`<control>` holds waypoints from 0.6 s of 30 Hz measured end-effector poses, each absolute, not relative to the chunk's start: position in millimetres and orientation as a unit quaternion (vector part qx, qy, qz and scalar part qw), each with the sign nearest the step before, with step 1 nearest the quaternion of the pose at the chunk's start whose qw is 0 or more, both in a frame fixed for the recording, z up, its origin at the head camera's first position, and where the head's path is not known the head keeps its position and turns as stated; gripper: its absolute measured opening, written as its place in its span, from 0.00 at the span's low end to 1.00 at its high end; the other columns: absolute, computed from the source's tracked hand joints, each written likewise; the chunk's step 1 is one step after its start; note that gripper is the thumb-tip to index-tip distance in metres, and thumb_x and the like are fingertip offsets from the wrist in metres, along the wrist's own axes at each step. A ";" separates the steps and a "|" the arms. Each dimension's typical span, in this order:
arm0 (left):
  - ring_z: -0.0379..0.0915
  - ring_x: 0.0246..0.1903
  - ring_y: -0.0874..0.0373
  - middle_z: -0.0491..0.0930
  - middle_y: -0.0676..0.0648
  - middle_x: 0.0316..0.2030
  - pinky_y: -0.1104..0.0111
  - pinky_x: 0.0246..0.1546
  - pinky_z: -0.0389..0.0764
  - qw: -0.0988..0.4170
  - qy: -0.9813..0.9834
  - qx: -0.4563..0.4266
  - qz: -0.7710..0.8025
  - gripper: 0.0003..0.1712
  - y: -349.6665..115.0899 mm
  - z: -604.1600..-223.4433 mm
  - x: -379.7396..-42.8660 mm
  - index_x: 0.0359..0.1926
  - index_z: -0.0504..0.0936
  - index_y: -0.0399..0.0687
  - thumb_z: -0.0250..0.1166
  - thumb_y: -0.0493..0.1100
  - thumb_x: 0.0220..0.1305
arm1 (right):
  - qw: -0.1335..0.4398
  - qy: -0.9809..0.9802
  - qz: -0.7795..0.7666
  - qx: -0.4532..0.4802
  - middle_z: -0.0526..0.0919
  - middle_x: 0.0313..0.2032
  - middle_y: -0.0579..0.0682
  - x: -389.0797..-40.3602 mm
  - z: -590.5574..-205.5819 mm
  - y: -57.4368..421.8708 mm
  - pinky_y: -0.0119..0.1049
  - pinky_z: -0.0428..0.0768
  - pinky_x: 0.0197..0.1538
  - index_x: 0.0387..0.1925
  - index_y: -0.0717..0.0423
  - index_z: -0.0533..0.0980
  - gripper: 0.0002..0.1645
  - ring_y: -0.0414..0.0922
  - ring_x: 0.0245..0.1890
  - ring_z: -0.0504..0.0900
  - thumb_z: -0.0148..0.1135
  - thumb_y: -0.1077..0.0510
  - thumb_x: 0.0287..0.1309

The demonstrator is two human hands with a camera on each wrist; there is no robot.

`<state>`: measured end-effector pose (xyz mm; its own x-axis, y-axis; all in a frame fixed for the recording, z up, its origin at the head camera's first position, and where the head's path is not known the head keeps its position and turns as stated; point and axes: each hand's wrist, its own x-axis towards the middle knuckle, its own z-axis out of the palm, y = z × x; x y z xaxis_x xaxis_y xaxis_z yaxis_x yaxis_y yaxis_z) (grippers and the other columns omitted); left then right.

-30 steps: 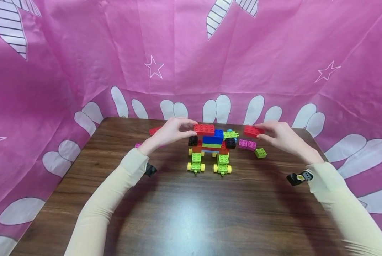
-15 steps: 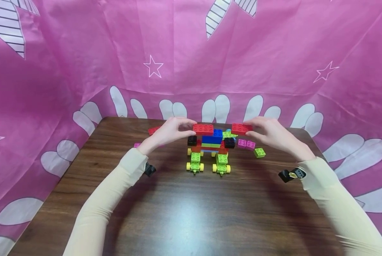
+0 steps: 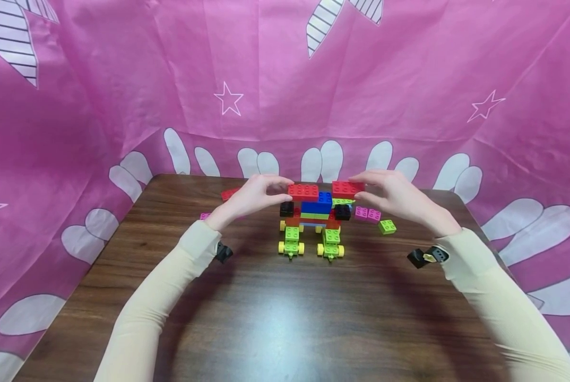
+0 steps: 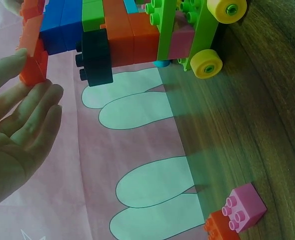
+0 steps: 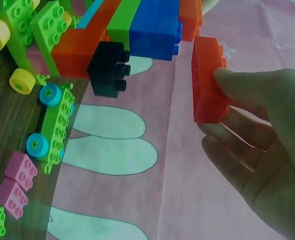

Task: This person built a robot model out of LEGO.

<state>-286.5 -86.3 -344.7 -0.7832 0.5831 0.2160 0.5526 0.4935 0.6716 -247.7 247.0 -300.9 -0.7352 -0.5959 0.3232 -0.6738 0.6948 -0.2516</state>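
A toy-brick build on yellow wheels stands on the table, with blue bricks (image 3: 316, 206) on top and black bricks (image 3: 343, 213) sticking out at its sides. My left hand (image 3: 253, 197) pinches the end of a red brick (image 3: 304, 192), which sits on the left of the blue bricks; the left wrist view shows thumb and fingers at its end. Between right thumb and fingers, my right hand (image 3: 399, 195) holds another red brick (image 5: 207, 80). In the right wrist view, a gap shows between this brick and the blue bricks.
Right of the build lie pink bricks (image 3: 368, 213) and a green brick (image 3: 387, 227). Behind it is a green wheeled base (image 5: 57, 125) with blue wheels. At left, a red brick (image 3: 230, 194) and a pink brick (image 4: 245, 207) lie near the far edge.
My right hand has moved left with its red brick, from well right of the build to just beside the blue bricks' top. My left hand stays on its red brick.
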 end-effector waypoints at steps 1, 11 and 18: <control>0.81 0.54 0.53 0.83 0.46 0.55 0.55 0.60 0.79 0.020 0.864 0.329 0.381 0.25 -86.2 -344.6 -286.4 0.60 0.80 0.48 0.68 0.48 0.64 | 0.110 -0.914 0.180 0.348 0.86 0.50 0.56 -248.2 -301.0 245.6 0.54 0.82 0.53 0.56 0.58 0.79 0.23 0.53 0.51 0.84 0.69 0.59 0.59; 0.80 0.54 0.53 0.83 0.45 0.55 0.54 0.60 0.79 0.022 0.867 0.324 0.378 0.25 -86.2 -343.9 -284.6 0.60 0.80 0.47 0.68 0.48 0.64 | 0.090 -0.908 0.199 0.357 0.85 0.52 0.57 -256.3 -308.7 234.1 0.56 0.79 0.59 0.57 0.59 0.79 0.23 0.55 0.55 0.81 0.68 0.60 0.60; 0.81 0.53 0.55 0.83 0.47 0.55 0.59 0.59 0.79 0.016 0.871 0.324 0.370 0.25 -85.4 -344.0 -285.0 0.60 0.80 0.48 0.68 0.49 0.64 | 0.092 -0.903 0.206 0.365 0.86 0.52 0.57 -258.7 -312.6 228.6 0.53 0.80 0.58 0.56 0.60 0.79 0.23 0.54 0.55 0.82 0.70 0.62 0.58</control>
